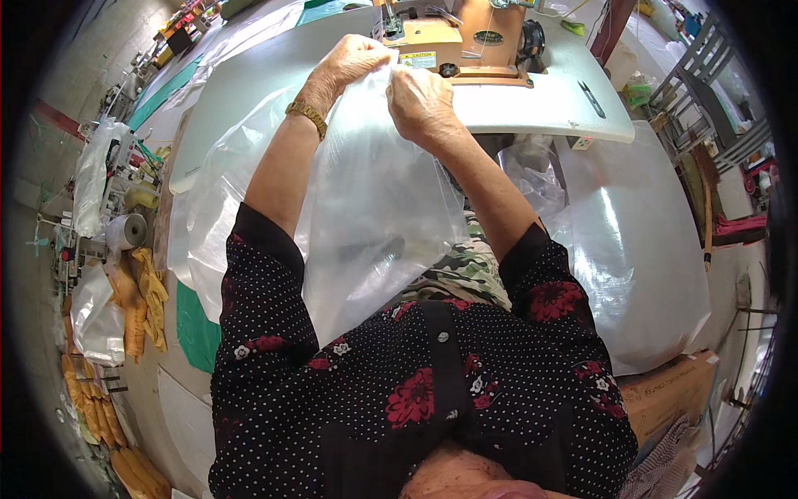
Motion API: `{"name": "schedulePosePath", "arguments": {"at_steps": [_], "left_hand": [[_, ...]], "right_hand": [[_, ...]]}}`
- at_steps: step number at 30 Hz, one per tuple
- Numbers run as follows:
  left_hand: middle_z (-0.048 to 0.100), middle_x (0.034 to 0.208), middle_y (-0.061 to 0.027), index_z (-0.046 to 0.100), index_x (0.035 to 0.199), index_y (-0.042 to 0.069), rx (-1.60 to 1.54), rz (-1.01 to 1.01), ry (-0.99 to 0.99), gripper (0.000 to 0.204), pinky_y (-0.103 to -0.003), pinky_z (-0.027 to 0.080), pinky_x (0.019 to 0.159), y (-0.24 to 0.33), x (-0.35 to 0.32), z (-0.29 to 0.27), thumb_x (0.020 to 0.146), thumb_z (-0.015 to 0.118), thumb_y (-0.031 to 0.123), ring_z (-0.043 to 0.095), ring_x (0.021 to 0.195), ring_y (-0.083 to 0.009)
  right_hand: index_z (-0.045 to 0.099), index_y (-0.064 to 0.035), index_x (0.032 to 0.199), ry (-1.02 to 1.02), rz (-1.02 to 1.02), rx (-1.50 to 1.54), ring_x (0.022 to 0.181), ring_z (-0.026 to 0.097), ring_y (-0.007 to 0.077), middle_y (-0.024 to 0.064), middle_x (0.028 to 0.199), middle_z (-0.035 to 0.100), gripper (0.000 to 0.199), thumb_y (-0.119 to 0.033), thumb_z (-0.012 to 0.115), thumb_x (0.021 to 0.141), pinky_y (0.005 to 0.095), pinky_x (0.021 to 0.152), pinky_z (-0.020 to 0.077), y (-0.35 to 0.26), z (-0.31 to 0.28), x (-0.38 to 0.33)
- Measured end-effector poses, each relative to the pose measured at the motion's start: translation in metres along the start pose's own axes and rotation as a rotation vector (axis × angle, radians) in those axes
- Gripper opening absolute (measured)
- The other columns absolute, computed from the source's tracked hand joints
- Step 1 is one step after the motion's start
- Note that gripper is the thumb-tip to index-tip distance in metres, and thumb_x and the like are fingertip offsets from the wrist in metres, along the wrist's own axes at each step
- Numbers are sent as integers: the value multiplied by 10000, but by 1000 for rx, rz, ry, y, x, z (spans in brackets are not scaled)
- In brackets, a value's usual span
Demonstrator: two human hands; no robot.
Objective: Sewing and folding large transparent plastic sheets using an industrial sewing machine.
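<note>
Both hands, left hand [353,60] and right hand [420,100], are pinching the clear plastic bag [374,216] top edge closed, holding it taut and aligned just before the orange sewing machine [465,41].

I see a clear, faintly milky plastic bag [366,208] over a pale grey-white worktop [532,100]. The sewing machine [465,41] is orange-tan with a yellow label. My blouse [399,391] is black with tiny white dots and red flowers. A gold-toned watchband [307,117] circles my wrist. Yellow-orange gloves [141,303] lie at the left beside a green sheet [195,328]
</note>
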State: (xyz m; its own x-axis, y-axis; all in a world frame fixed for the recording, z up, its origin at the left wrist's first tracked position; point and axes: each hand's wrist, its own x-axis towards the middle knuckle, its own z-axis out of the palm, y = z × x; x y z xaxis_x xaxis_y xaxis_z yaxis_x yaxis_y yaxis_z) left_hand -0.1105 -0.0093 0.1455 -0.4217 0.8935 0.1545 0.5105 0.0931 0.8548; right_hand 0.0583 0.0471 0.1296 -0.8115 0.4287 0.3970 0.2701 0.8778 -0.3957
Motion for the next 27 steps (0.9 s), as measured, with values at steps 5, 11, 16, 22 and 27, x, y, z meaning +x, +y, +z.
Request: {"name": "schedulePosePath", "arguments": {"at_steps": [5, 11, 16, 22, 27], "left_hand": [[581, 665, 18, 716, 777, 27, 153, -34, 38, 340, -247, 411, 560, 5, 16, 5, 814, 744, 364, 486, 619, -65], [520, 624, 45, 663, 705, 23, 143, 99, -29, 307, -232, 368, 552, 0, 23, 6, 853, 683, 291, 441, 601, -53], [546, 670, 45, 662, 795, -9, 218, 187, 60, 267, -232, 385, 566, 2, 34, 0, 879, 635, 243, 467, 636, -45], [622, 752, 18, 677, 845, -12, -9, 132, 38, 199, -229, 444, 653, 6, 59, 3, 884, 639, 180, 527, 701, -62], [642, 753, 13, 697, 851, -18, 5, 127, 63, 191, -226, 446, 663, -16, 69, 3, 863, 677, 171, 537, 704, -56]], "right_hand": [[686, -12, 747, 115, -92, -37, 661, 683, 346, 205, 675, 659, 250, -206, 582, 865, 450, 614, 531, 17, 12, 11], [682, -5, 817, 282, -279, 147, 695, 680, 345, 204, 722, 665, 309, -261, 544, 921, 444, 638, 526, 56, 26, 25], [658, 2, 1070, 337, -212, 559, 704, 680, 201, 126, 826, 697, 221, -161, 556, 960, 279, 670, 546, 95, 36, 48], [617, -96, 1052, 865, -495, 204, 783, 630, 240, 58, 811, 640, 243, -107, 626, 809, 377, 736, 469, 105, 70, 75], [626, -142, 1020, 972, -476, 180, 859, 610, 194, 1, 863, 627, 230, -122, 636, 791, 384, 840, 418, 104, 87, 93]]}}
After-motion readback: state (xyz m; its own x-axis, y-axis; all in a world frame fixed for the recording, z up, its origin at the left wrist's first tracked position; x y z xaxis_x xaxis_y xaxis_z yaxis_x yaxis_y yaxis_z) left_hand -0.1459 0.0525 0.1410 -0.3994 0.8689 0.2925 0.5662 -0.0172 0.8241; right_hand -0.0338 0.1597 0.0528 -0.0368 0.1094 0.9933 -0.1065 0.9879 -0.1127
